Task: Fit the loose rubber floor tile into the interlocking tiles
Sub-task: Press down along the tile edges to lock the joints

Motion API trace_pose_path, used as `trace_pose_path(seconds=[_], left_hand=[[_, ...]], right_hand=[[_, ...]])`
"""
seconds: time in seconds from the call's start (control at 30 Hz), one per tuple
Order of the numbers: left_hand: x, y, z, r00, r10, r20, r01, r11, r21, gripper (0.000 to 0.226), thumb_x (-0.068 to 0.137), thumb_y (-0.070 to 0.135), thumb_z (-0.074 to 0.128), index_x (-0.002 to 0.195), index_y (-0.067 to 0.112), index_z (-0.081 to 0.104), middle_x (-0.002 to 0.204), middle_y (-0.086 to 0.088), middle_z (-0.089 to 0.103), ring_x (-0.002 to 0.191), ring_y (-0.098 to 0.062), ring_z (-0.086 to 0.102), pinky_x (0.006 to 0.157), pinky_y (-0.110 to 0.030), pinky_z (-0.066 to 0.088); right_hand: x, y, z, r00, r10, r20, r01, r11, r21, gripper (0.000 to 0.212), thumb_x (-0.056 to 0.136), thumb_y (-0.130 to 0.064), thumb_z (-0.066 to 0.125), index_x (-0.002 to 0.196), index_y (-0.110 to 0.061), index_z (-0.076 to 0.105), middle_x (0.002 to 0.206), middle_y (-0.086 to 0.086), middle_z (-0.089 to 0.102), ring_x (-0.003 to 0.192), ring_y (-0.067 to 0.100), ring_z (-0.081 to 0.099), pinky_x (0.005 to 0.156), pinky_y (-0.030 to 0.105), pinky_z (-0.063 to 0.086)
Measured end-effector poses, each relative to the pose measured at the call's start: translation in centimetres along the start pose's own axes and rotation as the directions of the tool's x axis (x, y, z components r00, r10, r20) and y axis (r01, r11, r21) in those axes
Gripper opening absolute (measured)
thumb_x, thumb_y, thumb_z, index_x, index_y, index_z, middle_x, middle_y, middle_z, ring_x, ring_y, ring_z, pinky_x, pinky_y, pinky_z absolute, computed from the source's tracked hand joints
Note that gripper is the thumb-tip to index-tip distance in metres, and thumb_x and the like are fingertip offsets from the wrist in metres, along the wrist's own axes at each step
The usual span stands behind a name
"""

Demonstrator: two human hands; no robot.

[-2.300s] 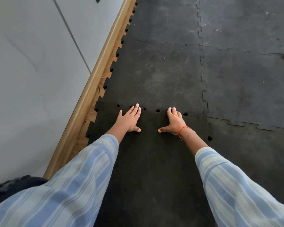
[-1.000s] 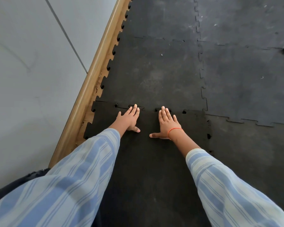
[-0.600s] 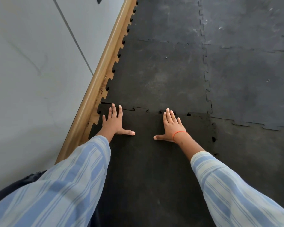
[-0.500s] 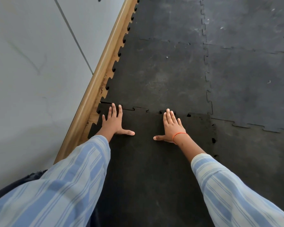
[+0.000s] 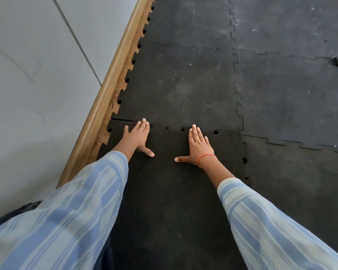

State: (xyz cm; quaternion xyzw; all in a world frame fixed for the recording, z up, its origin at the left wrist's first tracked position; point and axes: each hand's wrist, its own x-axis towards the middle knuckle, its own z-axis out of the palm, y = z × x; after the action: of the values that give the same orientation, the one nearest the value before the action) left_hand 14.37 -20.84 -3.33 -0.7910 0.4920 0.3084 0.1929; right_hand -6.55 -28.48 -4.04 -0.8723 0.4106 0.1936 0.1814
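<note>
Since half a second before, the left hand (image 5: pixel 137 137) had been shifted rightward along the far edge of the loose tile (image 5: pixel 164 191), its fingertips now laid at the seam. Both hands were held flat and spread, palms down, nothing grasped. The right hand (image 5: pixel 197 145), ringed by an orange wrist thread (image 5: pixel 206 157), was pressed on the same edge. Small gaps were seen along the seam with the laid tile (image 5: pixel 180 84) beyond, and a slit at the left corner beside the wooden skirting (image 5: pixel 113 78).
</note>
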Motion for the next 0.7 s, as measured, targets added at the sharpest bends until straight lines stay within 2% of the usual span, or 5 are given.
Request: trace_pose_path(seconds=[0.1,0.23,0.37,0.57,0.7], left_hand=[[-0.5,4.8,0.5,0.984,0.167,0.054,-0.164,0.985,-0.056,0.126,0.074,0.050,0.075,0.151,0.013,-0.018,0.156,-0.005,-0.031,0.146,-0.028,-0.019,0.117,-0.055,0.003],[-0.6,6.5,0.3,0.984,0.149,0.100,-0.144,0.988,-0.054,0.127,0.074,0.035,0.080,0.150,0.014,-0.021,0.154,-0.005,-0.035,0.145,-0.028,-0.022,0.118,-0.053,0.002],[-0.6,6.4,-0.1,0.984,0.141,0.113,-0.137,0.990,-0.045,0.125,0.075,0.032,0.079,0.150,0.014,-0.019,0.155,-0.005,-0.033,0.145,-0.028,-0.020,0.118,-0.052,0.002],[0.0,7.9,0.3,0.955,0.288,-0.070,-0.294,0.952,-0.090,0.079,0.099,0.030,0.045,0.152,0.017,-0.012,0.159,0.002,-0.021,0.148,-0.018,-0.009,0.116,-0.054,0.004],[0.7,9.2,1.3,0.950,0.290,-0.115,-0.300,0.949,-0.093,0.070,0.102,0.025,0.036,0.152,0.021,-0.012,0.160,0.006,-0.018,0.148,-0.015,-0.010,0.115,-0.056,0.003]], right_hand=[[-0.3,0.3,0.2,0.999,0.038,-0.023,-0.038,0.999,0.004,0.131,0.068,-0.075,0.062,0.149,-0.006,-0.015,0.158,0.006,-0.024,0.146,0.020,-0.018,0.121,0.041,0.001],[0.3,0.4,-0.3,0.999,0.035,0.017,-0.035,0.999,-0.032,0.131,0.068,-0.075,0.060,0.148,-0.007,-0.017,0.157,0.006,-0.025,0.146,0.021,-0.018,0.121,0.041,0.002],[0.3,0.2,-0.4,0.998,0.040,0.045,-0.038,0.998,-0.057,0.130,0.069,-0.074,0.061,0.148,-0.007,-0.018,0.157,0.006,-0.025,0.145,0.021,-0.019,0.121,0.041,0.001],[0.2,1.1,-1.9,0.999,-0.019,0.026,0.020,0.999,-0.045,0.126,0.070,-0.057,0.074,0.151,-0.005,-0.007,0.161,0.007,-0.013,0.148,0.021,-0.008,0.120,0.040,0.012],[0.4,2.3,-1.8,0.999,0.024,0.028,-0.023,1.000,-0.010,0.136,0.064,-0.060,0.077,0.150,-0.007,-0.014,0.160,0.008,-0.014,0.147,0.022,-0.010,0.120,0.040,0.003]])
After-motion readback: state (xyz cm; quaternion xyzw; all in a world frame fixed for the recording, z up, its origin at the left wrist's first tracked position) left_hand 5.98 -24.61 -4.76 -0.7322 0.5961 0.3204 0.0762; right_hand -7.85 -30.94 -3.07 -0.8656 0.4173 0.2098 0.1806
